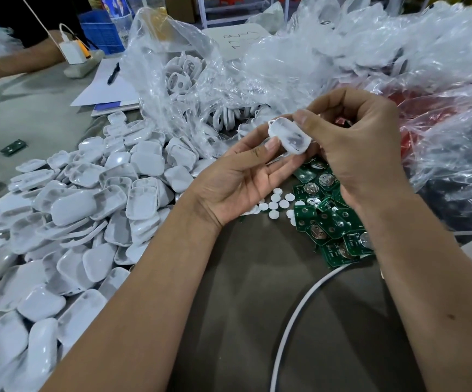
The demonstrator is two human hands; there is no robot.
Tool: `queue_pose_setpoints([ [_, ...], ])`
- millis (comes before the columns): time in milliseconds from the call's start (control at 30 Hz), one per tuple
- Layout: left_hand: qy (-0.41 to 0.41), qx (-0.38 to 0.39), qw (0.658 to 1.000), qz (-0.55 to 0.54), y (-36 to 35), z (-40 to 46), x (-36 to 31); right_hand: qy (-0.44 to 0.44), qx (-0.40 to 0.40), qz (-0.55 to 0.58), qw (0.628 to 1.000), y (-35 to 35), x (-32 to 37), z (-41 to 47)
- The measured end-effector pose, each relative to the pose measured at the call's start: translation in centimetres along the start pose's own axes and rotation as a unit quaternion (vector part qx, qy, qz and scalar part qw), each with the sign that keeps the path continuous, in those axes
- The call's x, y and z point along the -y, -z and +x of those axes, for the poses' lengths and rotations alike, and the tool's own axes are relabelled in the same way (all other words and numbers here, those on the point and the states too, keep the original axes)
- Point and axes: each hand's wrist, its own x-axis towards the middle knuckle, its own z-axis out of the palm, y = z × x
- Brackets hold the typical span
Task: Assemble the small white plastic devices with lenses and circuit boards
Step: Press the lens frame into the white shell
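Surface: grey-brown worktable (257,292), crowded at back and left.
Head view, hands: left hand (237,179) palm-up, fingers loosely extended, thumb pressed against white plastic shell (289,134); right hand (362,148) curled over from the right, thumb and fingers pinching the same shell. Shell held in the air above the table, between both hands, hollow side facing the camera; contents blurred, cannot tell.
Head view, left: heap of white shell halves (73,222), spread from table edge to centre.
Head view, centre: loose white round discs (275,205) on the table under the left hand, just beside pile of green circuit boards (328,222) with round metal battery clips.
Head view, back: clear plastic bag (189,80) of white ring-shaped parts; more crumpled clear bags (384,60) to the right, red showing through.
Head view, front: white cable (294,315) curving over the table.
Head view, far left: pen (113,74) on white paper (107,86); white charger (72,50) in power strip.
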Motion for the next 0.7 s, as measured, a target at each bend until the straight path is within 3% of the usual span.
queue_pose_setpoints([
  [233, -0.007, -0.004, 1.0, 0.01, 0.43, 0.05, -0.34, 0.03, 0.084, -0.101, 0.991, 0.97, 0.23, 0.14],
  [700, 0.0, -0.014, 0.999, 0.044, 0.93, 0.17, -0.13, 0.054, 0.13, -0.134, 0.981, 1.18, 0.38, 0.09],
])
